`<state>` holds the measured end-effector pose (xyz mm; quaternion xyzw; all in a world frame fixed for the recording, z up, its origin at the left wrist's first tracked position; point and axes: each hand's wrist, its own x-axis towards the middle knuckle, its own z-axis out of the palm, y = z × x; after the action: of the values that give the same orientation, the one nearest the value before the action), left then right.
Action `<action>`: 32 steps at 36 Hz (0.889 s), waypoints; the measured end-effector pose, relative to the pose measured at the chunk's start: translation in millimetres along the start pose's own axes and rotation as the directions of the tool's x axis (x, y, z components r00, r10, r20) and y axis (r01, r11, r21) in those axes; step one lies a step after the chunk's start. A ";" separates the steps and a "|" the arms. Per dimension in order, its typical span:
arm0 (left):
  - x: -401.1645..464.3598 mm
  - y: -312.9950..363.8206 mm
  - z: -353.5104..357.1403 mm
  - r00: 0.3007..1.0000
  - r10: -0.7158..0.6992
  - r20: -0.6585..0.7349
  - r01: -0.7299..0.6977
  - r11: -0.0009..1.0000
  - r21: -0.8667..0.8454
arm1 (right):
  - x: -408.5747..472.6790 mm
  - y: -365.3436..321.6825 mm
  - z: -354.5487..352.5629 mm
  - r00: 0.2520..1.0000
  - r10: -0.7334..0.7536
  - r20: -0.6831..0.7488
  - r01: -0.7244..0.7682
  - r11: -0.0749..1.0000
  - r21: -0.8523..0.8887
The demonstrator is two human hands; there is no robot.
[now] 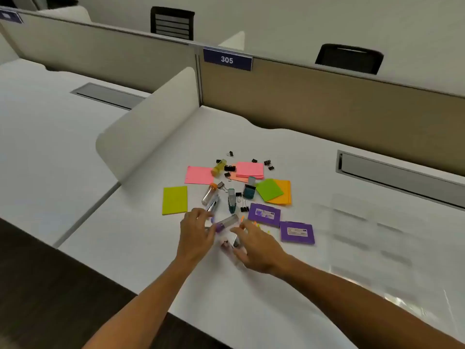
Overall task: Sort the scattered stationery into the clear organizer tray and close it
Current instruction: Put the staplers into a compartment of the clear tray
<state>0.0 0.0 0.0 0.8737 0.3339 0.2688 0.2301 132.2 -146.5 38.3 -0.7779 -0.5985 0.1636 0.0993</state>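
Stationery lies scattered mid-desk: pink [198, 175], yellow-green [175, 200], green [269, 189] and orange [285, 193] sticky notes, two purple boxes [264, 214] [297, 232], teal staplers [232, 202], clear tubes [208, 193] and several black binder clips [229, 168]. My left hand [197, 235] hovers with spread fingers beside a purple-capped clear tube [226, 222]. My right hand [256, 248] pinches a small silver item [236, 241] between thumb and fingers. The clear organizer tray [364, 235] lies blurred on the right.
A white curved divider [151, 127] stands to the left of the pile. A tan partition [327, 102] with a "305" label runs along the back. A grey cable slot [402, 177] sits at the right rear. The desk's front edge [151, 298] drops to dark floor.
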 end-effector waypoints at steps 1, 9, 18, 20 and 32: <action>-1.1 0.0 3.2 1.000 0.008 0.011 -0.008 0.999 -0.031 | -1.7 -3.4 5.4 1.000 -0.001 0.014 0.000 1.000 0.020; 1.4 4.9 19.9 0.993 0.042 0.114 -0.041 0.999 -0.014 | -12.6 -25.7 37.0 1.000 0.016 -0.023 -0.016 1.000 -0.013; 11.3 4.1 29.3 0.979 -0.036 0.203 0.021 0.997 0.073 | -19.7 -37.0 51.1 0.995 0.067 -0.080 -0.065 0.998 0.025; 11.0 5.2 30.7 0.974 -0.029 0.223 0.009 0.996 0.091 | -24.7 -37.3 53.6 0.995 0.079 -0.067 -0.076 0.996 0.046; -3.6 29.2 23.2 0.976 -0.104 0.189 0.087 0.991 0.099 | -81.0 -18.3 53.2 0.980 0.195 -0.027 -0.184 0.957 0.224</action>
<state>25.6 -27.3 -1.6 0.8881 0.3634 0.1556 0.2346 77.3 -221.9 6.4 -0.8196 -0.4967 0.2188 0.1835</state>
